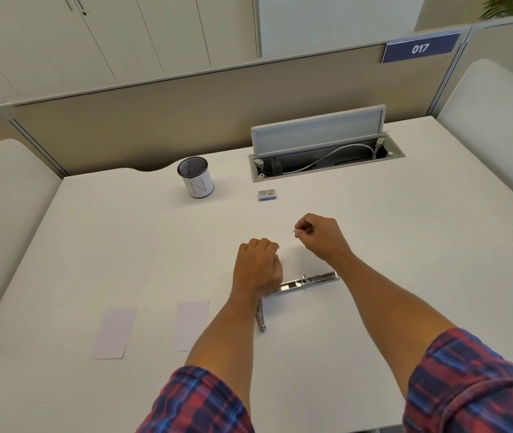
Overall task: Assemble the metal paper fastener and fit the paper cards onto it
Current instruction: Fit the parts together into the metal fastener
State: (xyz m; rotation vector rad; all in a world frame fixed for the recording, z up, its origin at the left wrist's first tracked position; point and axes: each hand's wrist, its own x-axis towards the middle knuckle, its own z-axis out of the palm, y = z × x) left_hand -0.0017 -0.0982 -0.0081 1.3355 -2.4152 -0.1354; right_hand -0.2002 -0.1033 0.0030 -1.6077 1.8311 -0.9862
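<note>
The metal fastener lies in two parts on the white desk: a shiny bar (306, 280) and a thin strip (261, 317) angled down from its left end. My left hand (258, 265) rests knuckles-up just beyond the bar's left end, fingers curled under, and nothing shows in it. Farther back and to the right, my right hand (322, 235) pinches a tiny pale piece (295, 231) between thumb and fingertips, just above the desk. Two white paper cards (114, 332) (191, 325) lie flat at the near left, away from both hands.
A white pen cup (197, 179) stands at the back centre-left. A small box (267, 195) lies in front of an open cable hatch (324, 157) with its lid up. Padded partitions border the desk on the left, back and right.
</note>
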